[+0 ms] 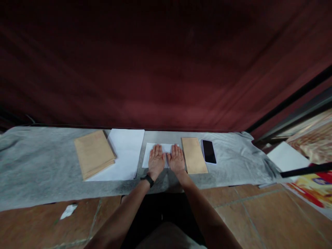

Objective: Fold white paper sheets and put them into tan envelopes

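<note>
A white sheet of paper (145, 157), apparently folded, lies on the grey cloth in front of me. My left hand (156, 160) rests flat on it, fingers stretched out and pointing away from me. Beside it, my right hand (176, 159) presses flat on the paper's right part, its fingers also straight. Both hands hide much of the sheet. Just right of my right hand lies a single brown envelope (194, 155). On the left, a stack of brown envelopes (94, 152) overlaps a pile of white paper (127, 152).
A phone (209, 151) with a dark screen lies right of the single envelope. Grey cloth (38, 162) covers the long, narrow surface. A dark red curtain (166, 86) hangs behind it. Dark bars (290, 100) stand at the right. A white scrap (68, 211) lies on the tiled floor.
</note>
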A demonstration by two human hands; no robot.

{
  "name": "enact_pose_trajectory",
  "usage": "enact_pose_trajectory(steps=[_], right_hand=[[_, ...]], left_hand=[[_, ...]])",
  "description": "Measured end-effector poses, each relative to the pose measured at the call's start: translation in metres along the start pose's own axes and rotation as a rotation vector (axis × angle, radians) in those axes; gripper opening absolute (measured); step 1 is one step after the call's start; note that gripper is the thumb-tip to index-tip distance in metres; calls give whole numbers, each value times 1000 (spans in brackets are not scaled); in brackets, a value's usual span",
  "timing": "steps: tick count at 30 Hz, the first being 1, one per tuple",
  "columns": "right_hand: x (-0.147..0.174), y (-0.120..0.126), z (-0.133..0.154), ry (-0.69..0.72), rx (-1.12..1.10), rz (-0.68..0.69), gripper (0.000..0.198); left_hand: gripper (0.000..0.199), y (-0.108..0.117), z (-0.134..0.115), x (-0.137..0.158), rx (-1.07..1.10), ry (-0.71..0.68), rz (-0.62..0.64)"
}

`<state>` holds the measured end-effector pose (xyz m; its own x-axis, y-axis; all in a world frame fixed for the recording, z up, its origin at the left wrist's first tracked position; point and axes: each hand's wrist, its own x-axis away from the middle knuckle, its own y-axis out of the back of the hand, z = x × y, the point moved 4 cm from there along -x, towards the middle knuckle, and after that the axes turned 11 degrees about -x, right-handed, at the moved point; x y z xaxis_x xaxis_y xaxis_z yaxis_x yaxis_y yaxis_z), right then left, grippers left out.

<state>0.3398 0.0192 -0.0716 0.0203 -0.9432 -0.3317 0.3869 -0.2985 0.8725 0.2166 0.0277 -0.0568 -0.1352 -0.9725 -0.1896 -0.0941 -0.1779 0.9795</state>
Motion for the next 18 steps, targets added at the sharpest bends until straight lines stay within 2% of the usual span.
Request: enact_pose_trajectory(steps=[2, 4, 10, 14, 18], right_hand=[[0, 0, 0, 1, 12, 18, 55], [-1, 0, 0, 2, 27, 28, 54], [-1, 3, 3, -15, 34, 3, 59], [-2, 3, 2, -17, 13, 30, 60], [-2, 3, 1, -6, -8, 22, 61]], left_hand=[[57, -1, -14, -5, 28, -102, 19], [58, -3, -19, -12, 33, -143, 36], [60, -6, 11, -24, -18, -52, 27], [60, -5, 31, -20, -40, 24, -1], [61, -3, 38, -12, -21, 80, -38]])
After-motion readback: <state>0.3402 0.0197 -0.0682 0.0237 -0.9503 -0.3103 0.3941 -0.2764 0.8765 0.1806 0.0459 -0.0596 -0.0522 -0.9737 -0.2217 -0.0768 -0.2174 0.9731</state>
